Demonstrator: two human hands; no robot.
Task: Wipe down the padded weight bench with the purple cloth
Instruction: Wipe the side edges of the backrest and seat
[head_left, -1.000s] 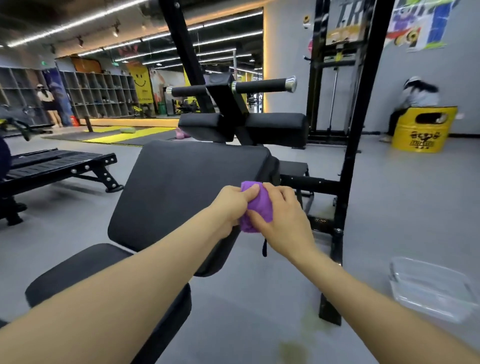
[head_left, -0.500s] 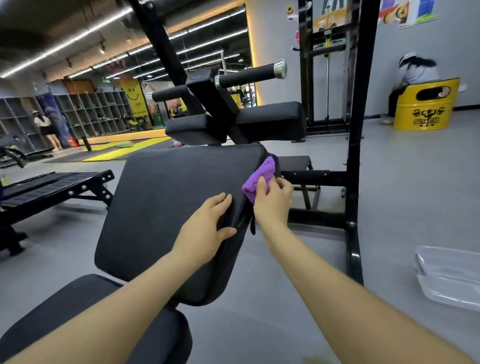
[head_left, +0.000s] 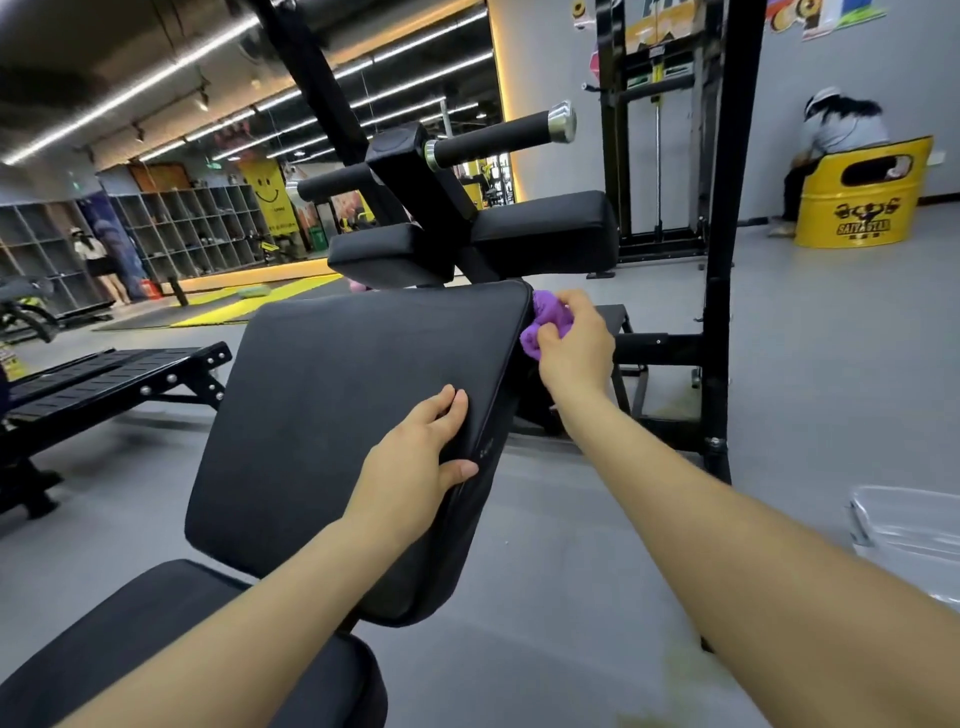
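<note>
Right hand bunching the soft, floppy purple cloth against the top right corner of the backrest pad, left hand flat-fingered steadying its right edge, probably firm and a bit slick.

The cloth sits at the backrest's upper right corner; the seat pad apparently lies below-left.

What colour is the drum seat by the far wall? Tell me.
Yellow drum seat, black logo; head view.
</note>
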